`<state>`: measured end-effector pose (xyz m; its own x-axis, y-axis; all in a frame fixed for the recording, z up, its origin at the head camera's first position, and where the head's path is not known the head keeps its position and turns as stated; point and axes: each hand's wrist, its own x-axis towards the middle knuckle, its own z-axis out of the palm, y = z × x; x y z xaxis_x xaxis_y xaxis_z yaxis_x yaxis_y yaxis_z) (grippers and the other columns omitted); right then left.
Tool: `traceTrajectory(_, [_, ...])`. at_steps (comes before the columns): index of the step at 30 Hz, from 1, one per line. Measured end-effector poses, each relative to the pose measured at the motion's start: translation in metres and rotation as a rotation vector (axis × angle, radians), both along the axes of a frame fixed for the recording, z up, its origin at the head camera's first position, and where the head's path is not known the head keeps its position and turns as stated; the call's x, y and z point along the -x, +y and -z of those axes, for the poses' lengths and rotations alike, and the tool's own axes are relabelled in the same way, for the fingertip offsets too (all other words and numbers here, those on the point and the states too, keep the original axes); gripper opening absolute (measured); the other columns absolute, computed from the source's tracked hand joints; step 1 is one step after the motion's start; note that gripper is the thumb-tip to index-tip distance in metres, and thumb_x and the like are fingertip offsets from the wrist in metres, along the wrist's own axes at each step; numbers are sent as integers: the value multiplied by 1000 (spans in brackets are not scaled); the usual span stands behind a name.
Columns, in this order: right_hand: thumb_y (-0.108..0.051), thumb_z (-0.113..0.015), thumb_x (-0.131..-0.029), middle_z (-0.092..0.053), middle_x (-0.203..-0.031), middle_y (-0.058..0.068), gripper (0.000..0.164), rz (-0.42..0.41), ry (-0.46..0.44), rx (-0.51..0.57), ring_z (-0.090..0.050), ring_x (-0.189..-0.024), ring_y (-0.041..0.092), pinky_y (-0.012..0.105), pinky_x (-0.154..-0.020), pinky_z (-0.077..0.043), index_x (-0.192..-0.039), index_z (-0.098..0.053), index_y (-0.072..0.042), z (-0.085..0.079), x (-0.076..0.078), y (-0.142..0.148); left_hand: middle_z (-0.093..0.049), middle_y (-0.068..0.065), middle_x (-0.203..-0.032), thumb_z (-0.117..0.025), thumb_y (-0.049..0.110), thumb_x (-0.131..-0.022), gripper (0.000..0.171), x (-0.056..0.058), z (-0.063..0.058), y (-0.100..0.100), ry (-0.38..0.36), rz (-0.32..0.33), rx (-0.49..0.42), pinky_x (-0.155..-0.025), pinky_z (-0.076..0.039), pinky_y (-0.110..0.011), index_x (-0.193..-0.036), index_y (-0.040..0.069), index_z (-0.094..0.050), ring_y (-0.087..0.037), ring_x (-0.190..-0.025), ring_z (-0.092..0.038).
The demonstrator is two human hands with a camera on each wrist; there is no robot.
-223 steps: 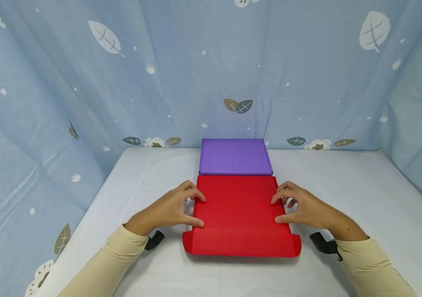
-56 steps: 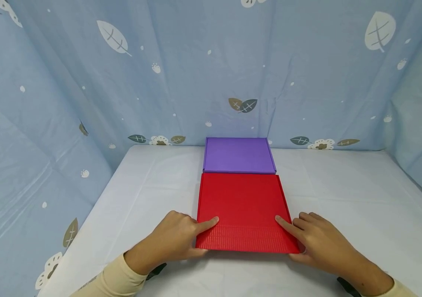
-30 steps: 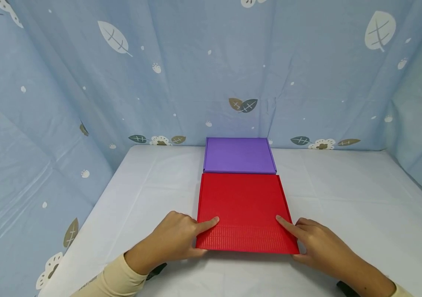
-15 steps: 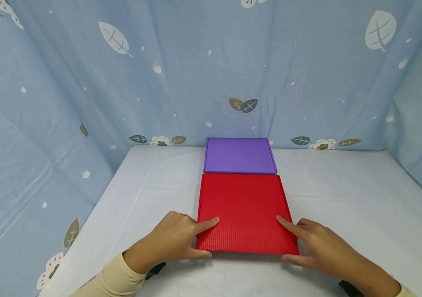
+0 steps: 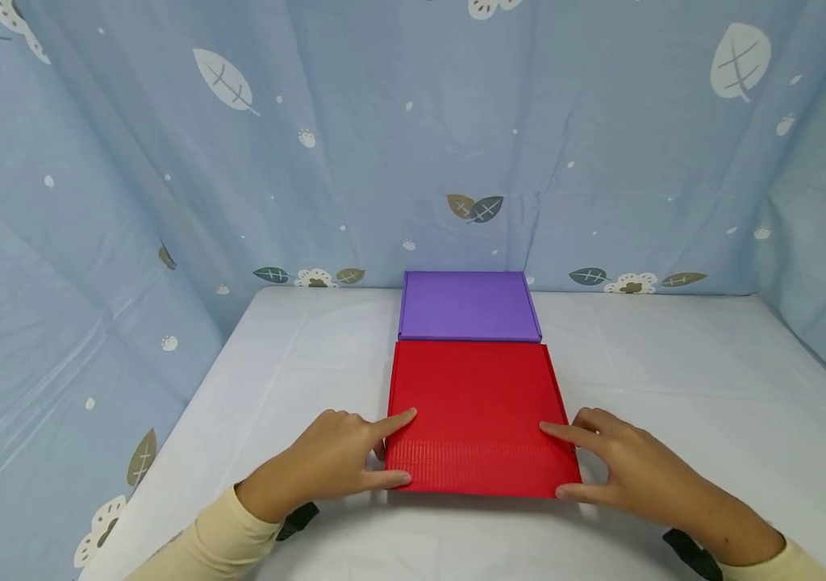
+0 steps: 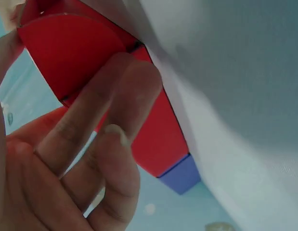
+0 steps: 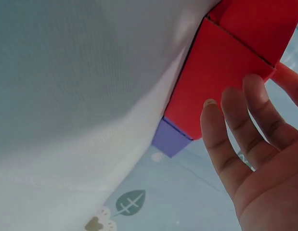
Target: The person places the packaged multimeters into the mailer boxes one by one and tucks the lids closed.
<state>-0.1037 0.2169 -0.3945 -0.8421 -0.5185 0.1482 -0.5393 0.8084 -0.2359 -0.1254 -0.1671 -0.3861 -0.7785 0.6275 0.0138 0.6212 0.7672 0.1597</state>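
A red cardboard box [image 5: 478, 403] lies flat on the table, its ridged front flap [image 5: 486, 468] sticking out toward me. My left hand [image 5: 329, 453] is at the box's left front, its index finger and thumb resting on the red card. In the left wrist view, its other fingers are beside a rounded red side flap [image 6: 71, 53]. On the right front, my right hand [image 5: 627, 468] touches the lid with its index fingertip, thumb by the flap's front edge. Its remaining fingers [image 7: 213, 130] lie loosely along the red side wall in the right wrist view.
A purple box [image 5: 469, 307] lies flat directly behind the red one. The table carries a white cloth [image 5: 297, 355], and a blue leaf-patterned curtain [image 5: 369, 161] hangs behind and at both sides.
Since the oldest frame, the red box's front flap has bent down and its side ears have folded in. In the last half second, both thumbs rose from below the front edge onto the flap.
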Motion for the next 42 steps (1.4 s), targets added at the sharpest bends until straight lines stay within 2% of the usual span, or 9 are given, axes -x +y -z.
traceTrajectory(6, [-66, -78, -73, -57, -111, -5, 72, 9, 4, -14, -52, -96, 7, 21, -68, -53, -133, -64, -28, -2, 6, 1, -68, 15, -74, -71, 66, -80, 77, 7, 1, -2, -1, -15, 16, -53, -36, -20, -145, 27, -54, 5, -56, -49])
traceTrajectory(9, [-62, -81, -72, -59, -117, -1, 75, 31, -26, -38, -56, -102, 12, 27, -71, -57, -137, -62, -27, -4, 9, 2, -67, 13, -74, -69, 68, -79, 78, 10, 2, -3, 16, -11, 27, -52, -36, -19, -145, 28, -54, 4, -59, -51])
traceTrajectory(14, [-69, -76, -71, -59, -126, 7, 87, 55, -100, -40, -57, -112, 24, 41, -78, -60, -143, -56, -24, -7, 15, 3, -66, 10, -75, -68, 71, -77, 82, 15, 2, -3, 35, -13, 45, -52, -36, -20, -146, 28, -53, 3, -59, -49])
traceTrajectory(18, [-73, -74, -71, -58, -129, 10, 92, 60, -124, -26, -57, -116, 29, 46, -81, -59, -145, -54, -22, -6, 17, 3, -68, 8, -78, -70, 72, -75, 86, 18, 2, -3, 28, -20, 49, -53, -36, -21, -147, 28, -52, 2, -61, -48])
traceTrajectory(26, [-71, -76, -69, -57, -131, 13, 94, 71, -132, -19, -57, -115, 30, 46, -79, -60, -145, -53, -21, -2, 18, 2, -67, 10, -78, -73, 72, -73, 90, 21, 3, -1, 20, -24, 49, -55, -36, -22, -148, 28, -51, 2, -60, -47])
traceTrajectory(35, [-61, -84, -67, -57, -129, 14, 93, 104, -121, -15, -58, -114, 31, 43, -77, -61, -142, -55, -16, 0, 17, -4, -73, 8, -85, -76, 69, -72, 89, 20, 3, 5, 71, -9, 75, -61, -43, -22, -144, 21, -53, -3, -69, -64])
traceTrajectory(42, [-49, -92, -62, -58, -124, 16, 93, 139, -109, -14, -59, -108, 31, 41, -71, -61, -140, -56, -13, 4, 15, -14, -71, 7, -82, -77, 66, -72, 85, 20, 5, 10, 118, -18, 114, -61, -45, -23, -141, 20, -55, -6, -68, -65])
